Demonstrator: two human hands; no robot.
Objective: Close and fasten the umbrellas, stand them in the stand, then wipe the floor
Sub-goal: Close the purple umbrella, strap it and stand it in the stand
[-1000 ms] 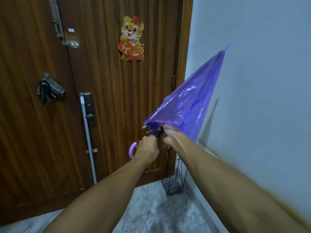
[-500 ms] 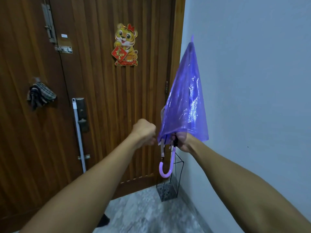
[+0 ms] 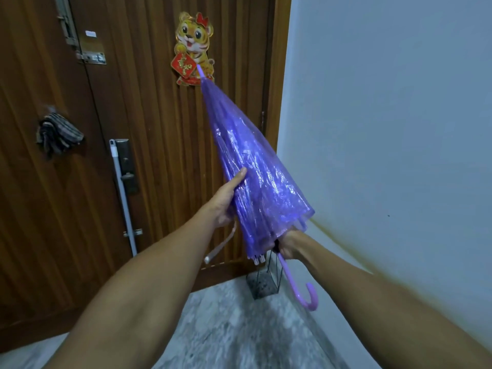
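Right hand (image 3: 288, 246) grips the umbrella (image 3: 255, 182) shaft; left hand (image 3: 226, 201) cups the canopy, fingers straight. Best to gather folds snugly, then wrap the strap (image 3: 221, 246).

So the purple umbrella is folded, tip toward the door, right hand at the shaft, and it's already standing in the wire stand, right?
Not quite. The head view shows the purple umbrella held in the air above the wire stand, not standing in it. The rest holds: folded, tip toward the door, right hand at the shaft.
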